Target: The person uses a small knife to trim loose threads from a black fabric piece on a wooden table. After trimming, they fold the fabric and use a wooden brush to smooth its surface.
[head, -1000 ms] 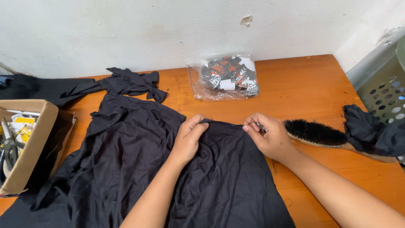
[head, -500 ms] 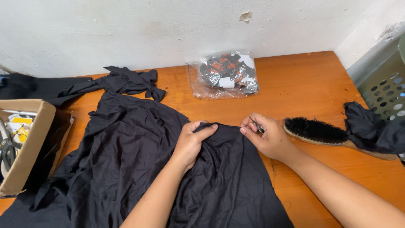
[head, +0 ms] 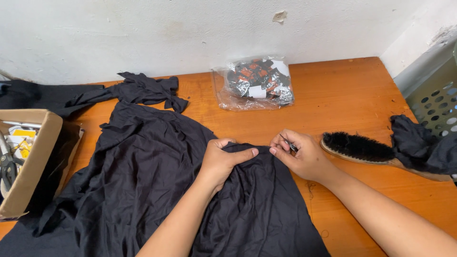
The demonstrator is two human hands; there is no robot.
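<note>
Left hand (head: pixel 223 162) closed, bunching a fold of the black garment (head: pixel 143 190) at its upper edge, thumb stretched along the hem. Right hand (head: pixel 302 154) just beside it, fingers pinched shut on a small thin metal tool (head: pixel 289 143), too small to tell what kind, tip at the same fabric edge. Garment lies spread over the left and middle of the orange worktop (head: pixel 347 90), wrinkled, one end knotted up near the wall. Looks thin, limp and light, will slump and slide rather than hold shape; best gripped by gathering a fold or pinching the hem, held taut between both hands. Wooden brush with black bristles (head: pixel 362 148) right of the right hand, dark cloth (head: pixel 419 145) past it, perforated green basket (head: pixel 438 102) at far right. Clear bag of small packets (head: pixel 254 83) by the wall, cardboard box (head: pixel 28 157) with scissors (head: pixel 7 166) at far left
</note>
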